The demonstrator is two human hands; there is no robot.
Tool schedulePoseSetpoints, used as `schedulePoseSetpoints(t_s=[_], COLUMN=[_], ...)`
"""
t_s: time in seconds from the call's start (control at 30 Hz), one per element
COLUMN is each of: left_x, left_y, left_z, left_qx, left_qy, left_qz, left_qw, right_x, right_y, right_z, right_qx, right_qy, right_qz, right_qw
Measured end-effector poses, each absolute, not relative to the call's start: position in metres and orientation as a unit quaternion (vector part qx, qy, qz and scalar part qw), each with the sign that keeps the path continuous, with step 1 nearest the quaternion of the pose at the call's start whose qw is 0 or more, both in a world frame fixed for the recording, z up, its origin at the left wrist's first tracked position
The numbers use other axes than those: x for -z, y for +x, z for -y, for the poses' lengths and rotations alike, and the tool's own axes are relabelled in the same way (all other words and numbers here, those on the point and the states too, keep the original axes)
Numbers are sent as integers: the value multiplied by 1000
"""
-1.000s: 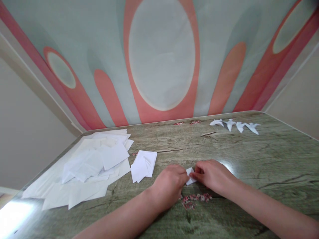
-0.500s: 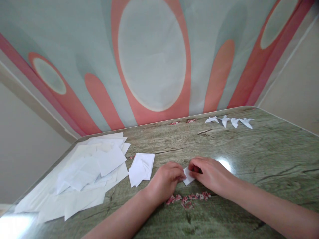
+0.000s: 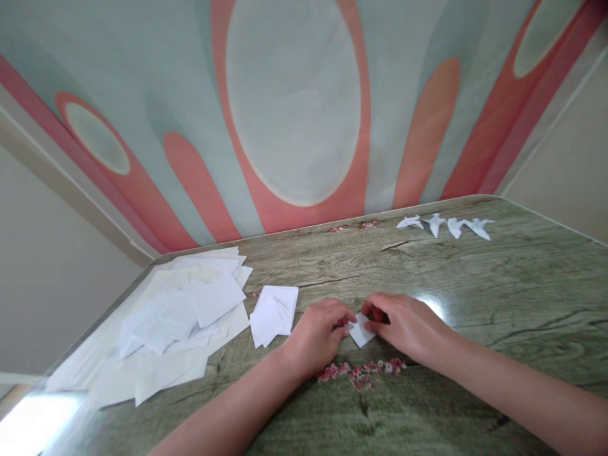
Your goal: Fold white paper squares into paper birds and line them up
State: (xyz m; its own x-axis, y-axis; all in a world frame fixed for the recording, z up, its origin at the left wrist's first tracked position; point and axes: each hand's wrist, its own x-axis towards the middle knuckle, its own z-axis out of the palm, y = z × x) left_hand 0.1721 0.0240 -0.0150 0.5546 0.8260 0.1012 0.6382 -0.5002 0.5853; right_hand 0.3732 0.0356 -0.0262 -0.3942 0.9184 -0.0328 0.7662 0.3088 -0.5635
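Note:
A small folded square of white paper (image 3: 361, 332) lies between my hands, one corner pointing toward me. My left hand (image 3: 323, 330) pinches its left corner between thumb and index finger. At the opposite side, the thumb and bent fingers of my right hand (image 3: 396, 323) grip the paper's right edge. Its far part is partly covered by my fingers, so the exact folds there cannot be made out. To the left of my left hand lies a small stack of white paper squares (image 3: 266, 322), with a small narrow piece of paper on top.
A large loose pile of white sheets (image 3: 161, 373) spreads over the table's left side. Several folded white paper birds (image 3: 436, 224) stand in a row at the back right. The wood-patterned table (image 3: 522, 316) meets a patterned wall covering (image 3: 294, 95) at its far edge.
The camera view has shifted slightly. My left fingertips have closed in on the paper's left corner, and more of the paper's face shows between my hands.

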Motion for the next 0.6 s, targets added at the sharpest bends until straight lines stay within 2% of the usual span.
schedulePoseSetpoints(t_s=[0.2, 0.33, 0.47, 0.6], left_x=[6, -11, -23, -27], left_y=[173, 177, 176, 169], left_z=[-14, -5, -1, 1], left_qx=[-57, 31, 51, 23], left_qy=[929, 936, 937, 937], left_qz=[-336, -335, -327, -318], left_qw=[147, 106, 109, 143], right_x=[26, 19, 11, 9], right_y=[373, 376, 380, 386], right_z=[-35, -30, -25, -24], right_qx=[-249, -232, -164, -114], right_qy=[-524, -437, -317, -275], right_qz=[799, 853, 928, 952], right_qw=[156, 167, 106, 72])
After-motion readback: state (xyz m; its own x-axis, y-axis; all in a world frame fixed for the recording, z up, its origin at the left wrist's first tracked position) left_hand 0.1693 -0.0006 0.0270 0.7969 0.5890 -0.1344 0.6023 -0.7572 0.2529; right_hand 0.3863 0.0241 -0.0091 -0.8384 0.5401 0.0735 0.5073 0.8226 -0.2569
